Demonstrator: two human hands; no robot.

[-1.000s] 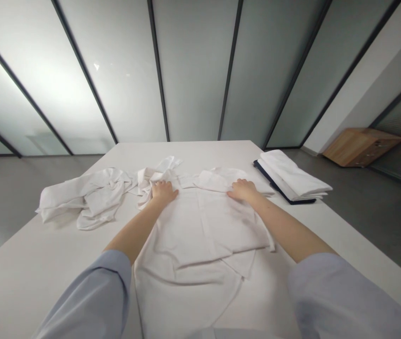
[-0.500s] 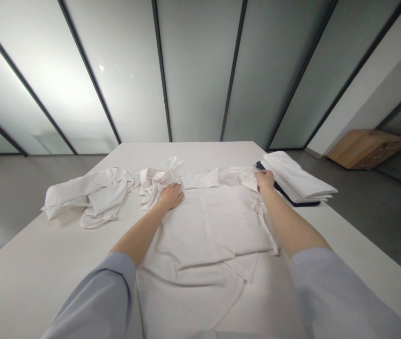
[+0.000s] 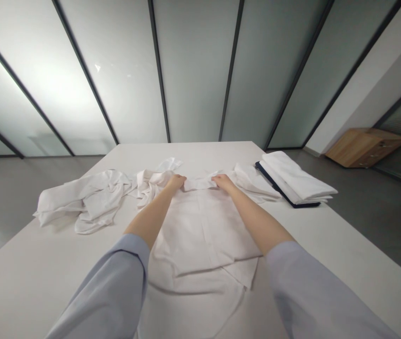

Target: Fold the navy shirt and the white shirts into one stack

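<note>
A white cotton garment, spread flat with its side panels folded inward [image 3: 204, 230], lies on the white rectangular table [image 3: 27, 263] directly under both forearms, its far edge at the fingertips and its near hem hanging toward the person's body. The left hand [image 3: 177, 181] is closed on the far edge of that garment, fingers curled over a gathered bit of cloth, and the right hand [image 3: 221, 180] pinches the same edge a little to its right, so the two grips sit close together near the collar end; holding there looks suited to keeping the top edge straight while the flat body stays smoothed against the table. Whether the thumbs are tucked beneath the fabric cannot be told from here. Pale blue sleeves [image 3: 112, 287] cover both upper arms, pushed back so the forearms are bare over the cloth. Left of the left hand, well apart from it, a crumpled heap of white fabric [image 3: 84, 200] sits loose and unfolded, with a smaller rumpled piece [image 3: 153, 181] just beside the left hand's knuckles. Right of the right hand, a loose white sleeve or flap [image 3: 253, 181] trails outward, and beyond it a neat stack of folded white cloth [image 3: 297, 178] rests on a dark flat board [image 3: 278, 188], kept clear of the working area.
</note>
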